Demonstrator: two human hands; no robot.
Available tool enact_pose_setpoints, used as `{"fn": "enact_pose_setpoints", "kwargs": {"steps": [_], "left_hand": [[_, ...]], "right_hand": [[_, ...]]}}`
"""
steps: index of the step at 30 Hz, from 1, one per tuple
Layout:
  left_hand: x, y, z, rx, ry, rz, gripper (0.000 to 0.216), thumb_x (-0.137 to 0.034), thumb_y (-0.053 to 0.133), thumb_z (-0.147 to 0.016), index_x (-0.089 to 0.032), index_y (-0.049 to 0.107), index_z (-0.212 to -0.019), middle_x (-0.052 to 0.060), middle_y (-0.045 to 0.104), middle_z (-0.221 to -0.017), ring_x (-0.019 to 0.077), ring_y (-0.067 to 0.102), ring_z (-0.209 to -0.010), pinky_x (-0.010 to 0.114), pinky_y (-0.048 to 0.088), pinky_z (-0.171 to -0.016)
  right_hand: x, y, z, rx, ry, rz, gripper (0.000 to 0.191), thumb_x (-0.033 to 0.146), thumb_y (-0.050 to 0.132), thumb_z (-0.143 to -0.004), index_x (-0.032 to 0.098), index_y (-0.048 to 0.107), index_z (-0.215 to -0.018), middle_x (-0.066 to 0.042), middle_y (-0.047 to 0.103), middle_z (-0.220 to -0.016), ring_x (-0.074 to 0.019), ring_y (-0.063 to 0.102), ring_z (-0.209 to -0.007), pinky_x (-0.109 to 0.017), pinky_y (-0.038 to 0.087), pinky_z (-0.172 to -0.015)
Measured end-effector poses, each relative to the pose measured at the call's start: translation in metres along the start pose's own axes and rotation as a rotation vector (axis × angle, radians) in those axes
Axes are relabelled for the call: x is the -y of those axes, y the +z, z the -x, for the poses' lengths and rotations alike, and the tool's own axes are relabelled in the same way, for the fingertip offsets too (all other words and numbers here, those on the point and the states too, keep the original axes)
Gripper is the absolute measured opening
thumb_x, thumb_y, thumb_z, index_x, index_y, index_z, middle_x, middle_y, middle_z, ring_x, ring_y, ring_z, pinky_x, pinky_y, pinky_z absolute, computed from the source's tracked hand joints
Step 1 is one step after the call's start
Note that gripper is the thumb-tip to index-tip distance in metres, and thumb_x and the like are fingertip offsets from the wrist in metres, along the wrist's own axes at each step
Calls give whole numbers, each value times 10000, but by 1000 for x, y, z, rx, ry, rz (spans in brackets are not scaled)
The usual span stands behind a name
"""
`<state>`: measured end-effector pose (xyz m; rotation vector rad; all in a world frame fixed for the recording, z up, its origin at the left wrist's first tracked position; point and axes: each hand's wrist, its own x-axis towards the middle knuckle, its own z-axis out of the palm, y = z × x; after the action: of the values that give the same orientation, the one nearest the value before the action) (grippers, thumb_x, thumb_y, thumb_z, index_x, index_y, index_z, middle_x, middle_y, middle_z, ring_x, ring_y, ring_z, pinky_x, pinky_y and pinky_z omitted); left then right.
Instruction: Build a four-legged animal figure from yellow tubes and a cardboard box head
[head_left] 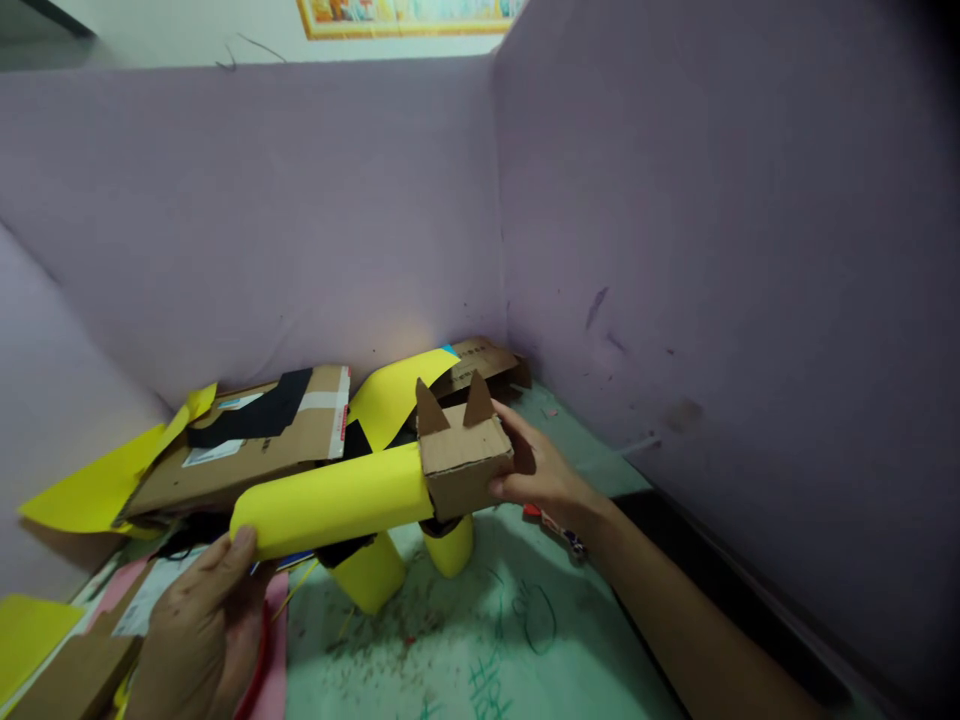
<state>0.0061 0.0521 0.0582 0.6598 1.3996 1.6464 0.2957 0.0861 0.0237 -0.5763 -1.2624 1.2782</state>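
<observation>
Head view: long yellow paper tube (330, 502), left end pinched by left hand (199, 620). Brown cardboard box with two pointed ears (466, 455), at tube's right end, held by right hand (544, 470). Both above green tabletop (585, 640). Risk: uneven pull may part box from tube.

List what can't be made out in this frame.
In the head view:
- Right hand: some fingertips, hidden behind the eared cardboard box.
- Framed picture: upper part, cut off by the top edge.
- Red curved object: partly covered by the left hand.
- White label: any print too small.
</observation>
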Motion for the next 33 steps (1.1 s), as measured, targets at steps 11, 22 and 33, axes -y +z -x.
{"fn": "enact_pose_setpoints", "kwargs": {"steps": [11,22,33], "left_hand": [[3,-2,-4,137,38,144,471,-197,901,-304,-167,726,-741,28,733,-782,230,664,-933,155,573,-631],[5,-5,-5,163,68,120,355,-221,883,-311,-180,709,-618,18,701,-673,218,657,-711,232,563,-546],[1,-2,-1,117,30,117,173,-140,770,-555,-164,682,-702,1,700,-704,195,669,-897,201,574,-755]], "right_hand": [[9,10,8,-75,82,64,985,233,790,-498,305,410,-1404,-82,486,-1455,-333,483,-1291,-450,445,-985],[19,2,12,-261,-39,274,934,413,850,-486,244,447,-1311,-161,524,-1380,-389,507,-1279,-551,425,-1034],[20,-27,117,302,391,291,1053,611,867,-553,309,438,-1467,-101,356,-1587,-357,314,-1458,-546,218,-1171]]}}
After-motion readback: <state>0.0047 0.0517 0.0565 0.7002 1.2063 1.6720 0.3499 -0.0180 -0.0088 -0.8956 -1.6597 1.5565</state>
